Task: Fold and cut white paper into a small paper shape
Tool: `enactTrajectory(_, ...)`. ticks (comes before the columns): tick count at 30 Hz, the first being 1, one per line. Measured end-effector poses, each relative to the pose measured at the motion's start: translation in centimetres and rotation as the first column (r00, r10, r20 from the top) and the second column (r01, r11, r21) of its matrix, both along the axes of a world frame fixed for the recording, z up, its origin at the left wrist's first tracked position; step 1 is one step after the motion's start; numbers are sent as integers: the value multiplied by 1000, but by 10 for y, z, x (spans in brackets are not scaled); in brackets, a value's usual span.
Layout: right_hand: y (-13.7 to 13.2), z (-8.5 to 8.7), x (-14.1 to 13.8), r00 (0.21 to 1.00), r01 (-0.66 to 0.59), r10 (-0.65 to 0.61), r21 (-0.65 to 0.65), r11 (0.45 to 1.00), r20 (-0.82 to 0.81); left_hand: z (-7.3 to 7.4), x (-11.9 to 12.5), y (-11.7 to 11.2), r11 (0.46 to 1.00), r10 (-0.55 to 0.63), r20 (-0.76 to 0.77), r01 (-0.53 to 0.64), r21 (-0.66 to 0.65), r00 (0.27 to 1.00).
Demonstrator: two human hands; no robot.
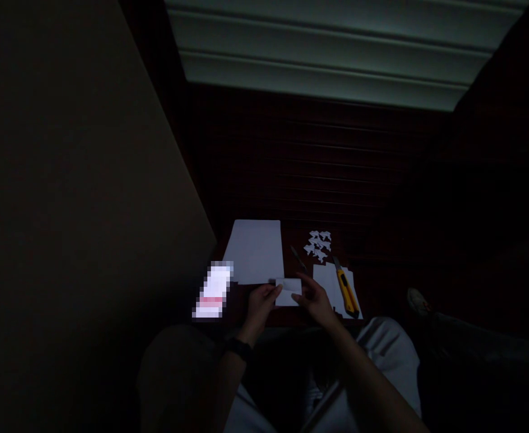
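Between my two hands is a small piece of white paper [288,296], held up at the near edge of a dark table. My left hand [260,302] pinches its left side, thumb on top. On the right side, my right hand [316,300] grips the same paper with the thumb on its face. A faint crease or shadow runs across the paper. Just beyond lies a large white sheet [257,249]. By my right hand, a yellow utility knife [347,291] rests on smaller white paper sheets [330,285].
Several folded white paper pieces [319,245] sit in a cluster at the back right. A thin pen-like item [298,257] lies near them. At the left is a lit, pixelated phone-like screen [213,291]. A wall [88,180] rises on the left; a shoe [418,300] shows at right.
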State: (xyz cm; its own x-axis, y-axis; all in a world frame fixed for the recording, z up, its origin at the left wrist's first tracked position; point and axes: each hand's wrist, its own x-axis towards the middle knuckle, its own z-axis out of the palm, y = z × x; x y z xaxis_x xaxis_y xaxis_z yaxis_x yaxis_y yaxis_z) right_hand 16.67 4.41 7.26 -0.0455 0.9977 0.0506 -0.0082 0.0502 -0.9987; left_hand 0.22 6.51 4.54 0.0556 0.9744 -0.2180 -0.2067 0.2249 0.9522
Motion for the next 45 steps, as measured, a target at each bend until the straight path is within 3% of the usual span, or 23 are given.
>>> enactTrajectory(9, 2, 5, 0, 992, 26, -33, 55, 998, 125, 6, 1, -2, 1000, 28, 3, -28, 2, 1000)
enactTrajectory(12, 5, 0, 2, 998, 28, -30, 43, 999, 54, 6, 1, -1, 999, 48, 6, -48, 4, 999)
enactTrajectory(16, 6, -6, 6, 992, -22, 8, -107, 994, -129, 3, 1, 0, 999, 35, 34, -36, 27, 999)
enactTrajectory(21, 2, 5, 11, 961, -163, 108, -205, 965, -254, -3, 2, 1, 999, 29, 20, -30, 38, 999)
enactTrajectory(24, 3, 8, 12, 979, -114, 83, -166, 980, -185, -5, 3, 1, 998, 25, -37, -23, 62, 999)
enactTrajectory(29, 12, -8, 12, 998, 42, -40, -39, 998, 44, -6, 2, 2, 996, -30, -57, 35, 83, 998)
enactTrajectory(33, 14, -16, 13, 990, 52, -51, -7, 999, 131, -4, 0, 2, 997, -53, -72, 56, 47, 996)
enactTrajectory(45, 10, -11, 15, 978, 30, -29, -4, 1000, 207, -3, -2, 5, 987, -157, -79, 160, 32, 984)
